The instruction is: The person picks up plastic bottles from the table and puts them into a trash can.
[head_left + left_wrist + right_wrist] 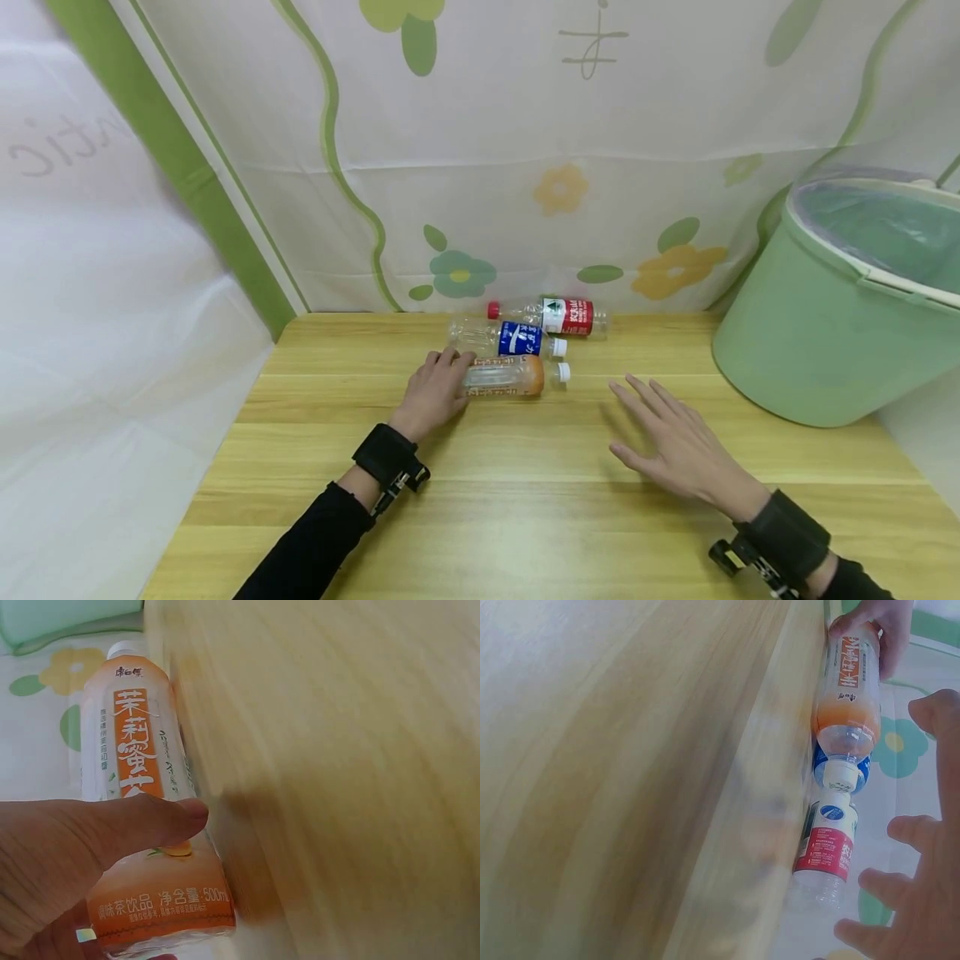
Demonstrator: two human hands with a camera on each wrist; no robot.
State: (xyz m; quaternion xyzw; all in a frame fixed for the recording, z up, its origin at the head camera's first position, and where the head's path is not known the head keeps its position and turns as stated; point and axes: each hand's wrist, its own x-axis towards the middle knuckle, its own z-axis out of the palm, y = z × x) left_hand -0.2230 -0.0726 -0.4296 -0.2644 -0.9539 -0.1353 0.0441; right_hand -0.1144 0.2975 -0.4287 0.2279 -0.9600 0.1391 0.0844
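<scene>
While the left hand [431, 393] grips a clear plastic orange-labelled bottle [498, 377], the right hand [678, 446] spreads its fingers.
Gripped bottle lies sideways on the yellow wood-grain table [495, 508], just beside a clear plastic blue-labelled bottle [519, 338].

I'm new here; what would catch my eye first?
Probably the big pale-green bin, standing on the right side of the wooden table. Next, the left hand gripping a jasmine honey tea bottle, with a blue-labelled bottle and a red-labelled bottle lying just beyond it. The right hand, spread and empty, is to their right.
</scene>
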